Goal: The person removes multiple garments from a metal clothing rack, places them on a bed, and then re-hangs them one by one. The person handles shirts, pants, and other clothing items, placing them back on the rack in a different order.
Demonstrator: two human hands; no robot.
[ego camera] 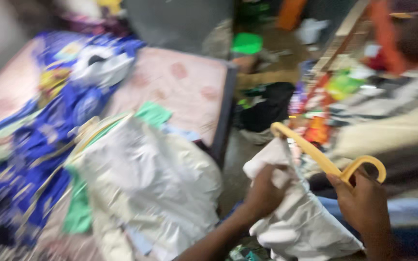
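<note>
My right hand (pixel 364 200) grips a yellow plastic hanger (pixel 315 153) near its hook, at the lower right. My left hand (pixel 265 193) clutches a white garment (pixel 298 222) that hangs around the hanger and drapes down to the frame's bottom edge. The two hands are close together, with the garment between them. The picture is blurred by motion.
A bed with a pink mattress (pixel 185 82) fills the left. A pile of white and green clothes (pixel 141 179) and a blue patterned cloth (pixel 49 135) lie on it. Cluttered clothes and colourful items (pixel 325 96) cover the floor at the upper right.
</note>
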